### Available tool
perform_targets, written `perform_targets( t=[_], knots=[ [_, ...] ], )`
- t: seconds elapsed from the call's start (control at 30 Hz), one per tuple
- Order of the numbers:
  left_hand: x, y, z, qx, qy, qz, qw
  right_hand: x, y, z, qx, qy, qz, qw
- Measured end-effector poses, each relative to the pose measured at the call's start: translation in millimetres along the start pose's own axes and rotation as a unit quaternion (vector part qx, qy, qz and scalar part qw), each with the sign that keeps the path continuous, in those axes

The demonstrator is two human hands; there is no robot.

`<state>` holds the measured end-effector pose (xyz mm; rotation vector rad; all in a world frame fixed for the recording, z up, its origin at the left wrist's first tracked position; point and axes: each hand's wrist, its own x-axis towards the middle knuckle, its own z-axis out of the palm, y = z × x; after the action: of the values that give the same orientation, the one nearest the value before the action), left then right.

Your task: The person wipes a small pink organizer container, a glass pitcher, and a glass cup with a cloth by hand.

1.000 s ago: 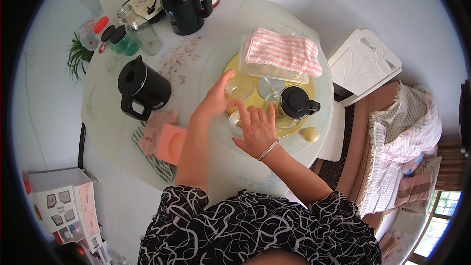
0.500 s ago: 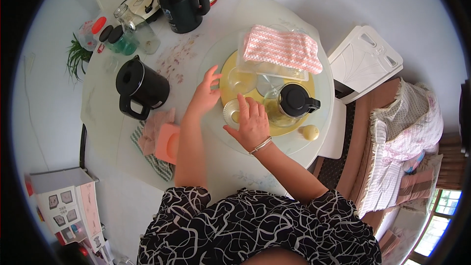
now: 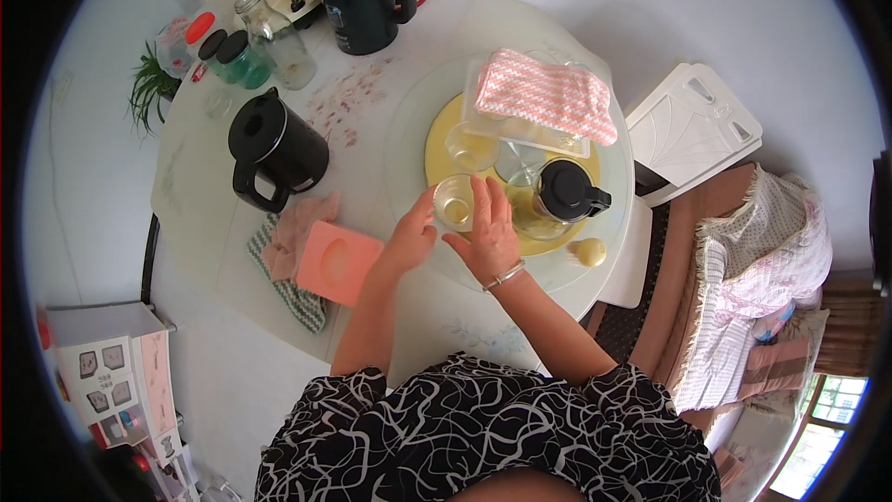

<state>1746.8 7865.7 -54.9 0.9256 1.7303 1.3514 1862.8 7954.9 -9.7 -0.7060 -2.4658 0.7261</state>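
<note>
On a glossy white table (image 3: 362,177), closely flanking a small, round, clear glass bowl (image 3: 455,205) just ahead with curled left hand (image 3: 412,240) and loosely spread right hand (image 3: 489,244), equally near, no telling if gripped.

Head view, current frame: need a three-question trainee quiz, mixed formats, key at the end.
1. Multiple choice. Where is the small clear glass bowl?
A) under the pink-and-white cloth
B) between the left hand and the right hand
C) next to the green plant

2. True or false: the black-lidded glass pitcher stands to the right of that bowl in the picture.

3. Short answer: on which of the person's wrists is the bracelet?

Key: 1. B; 2. True; 3. The right wrist.
</note>
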Motion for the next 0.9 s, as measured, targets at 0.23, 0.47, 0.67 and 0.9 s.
perform_targets(
  t=[0.23, 0.47, 0.67, 0.9],
  knots=[
    [8, -4, -19, -0.033, 0.060, 0.008, 0.998, -9, 41, -90, -0.166, 0.113, 0.009, 0.980],
    [28, 30, -14, -0.084, 0.076, -0.021, 0.993, -1, 128, -139, -0.016, -0.097, 0.178, 0.979],
    [36, 40, -6, -0.143, 0.069, -0.065, 0.985, -3, 125, -121, 0.014, -0.041, 0.119, 0.992],
    [41, 41, -7, -0.175, 0.060, -0.074, 0.980, 8, 125, -108, -0.002, -0.019, 0.072, 0.997]
  ],
)
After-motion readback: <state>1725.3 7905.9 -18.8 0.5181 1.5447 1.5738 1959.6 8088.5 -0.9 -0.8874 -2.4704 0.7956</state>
